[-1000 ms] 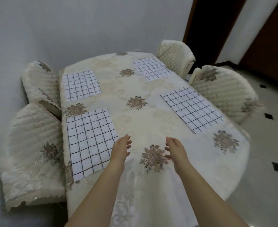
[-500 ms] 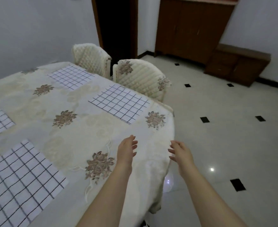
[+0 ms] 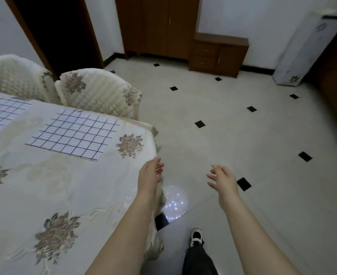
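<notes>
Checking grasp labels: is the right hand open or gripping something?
Open: the right hand hangs above the floor, fingers loosely curled, holding nothing.

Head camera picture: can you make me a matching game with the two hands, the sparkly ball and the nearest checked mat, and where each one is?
Things:
1 left hand
2 right hand
3 sparkly ball
4 checked mat

Places:
A lying flat on the tablecloth
B on the floor, right by the hanging tablecloth
C held over bare floor
D held over the tablecloth's edge

Pairs: 1-D, 2-C, 3-B, 4-A.
</notes>
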`<state>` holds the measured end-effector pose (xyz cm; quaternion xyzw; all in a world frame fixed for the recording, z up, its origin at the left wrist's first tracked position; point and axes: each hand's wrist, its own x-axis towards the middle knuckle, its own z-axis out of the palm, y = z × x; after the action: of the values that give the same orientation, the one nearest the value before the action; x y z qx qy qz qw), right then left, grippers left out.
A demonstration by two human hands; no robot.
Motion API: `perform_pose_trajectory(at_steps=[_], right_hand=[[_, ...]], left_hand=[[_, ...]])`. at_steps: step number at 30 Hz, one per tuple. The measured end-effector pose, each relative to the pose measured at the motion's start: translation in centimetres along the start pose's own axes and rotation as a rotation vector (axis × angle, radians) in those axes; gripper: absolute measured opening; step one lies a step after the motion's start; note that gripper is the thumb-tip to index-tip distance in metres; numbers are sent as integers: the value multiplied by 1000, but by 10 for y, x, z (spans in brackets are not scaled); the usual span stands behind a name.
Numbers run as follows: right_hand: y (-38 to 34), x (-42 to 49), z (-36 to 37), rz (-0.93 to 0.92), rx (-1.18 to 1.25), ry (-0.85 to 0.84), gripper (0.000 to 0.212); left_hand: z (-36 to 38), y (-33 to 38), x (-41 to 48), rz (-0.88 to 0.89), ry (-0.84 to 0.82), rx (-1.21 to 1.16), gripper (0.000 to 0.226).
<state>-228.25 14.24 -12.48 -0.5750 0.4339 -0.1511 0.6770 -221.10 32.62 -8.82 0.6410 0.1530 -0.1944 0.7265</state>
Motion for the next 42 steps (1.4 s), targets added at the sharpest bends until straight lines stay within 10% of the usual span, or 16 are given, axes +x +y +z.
perform_pose_trajectory(at_steps=[17, 42], right_hand=[[-115, 191, 69, -66, -124, -397, 10], [-120, 155, 376, -84, -536, -1237, 7]], left_hand=[[104, 53, 112, 81, 332, -221, 24], [-52, 96, 190, 150, 982, -489, 19]])
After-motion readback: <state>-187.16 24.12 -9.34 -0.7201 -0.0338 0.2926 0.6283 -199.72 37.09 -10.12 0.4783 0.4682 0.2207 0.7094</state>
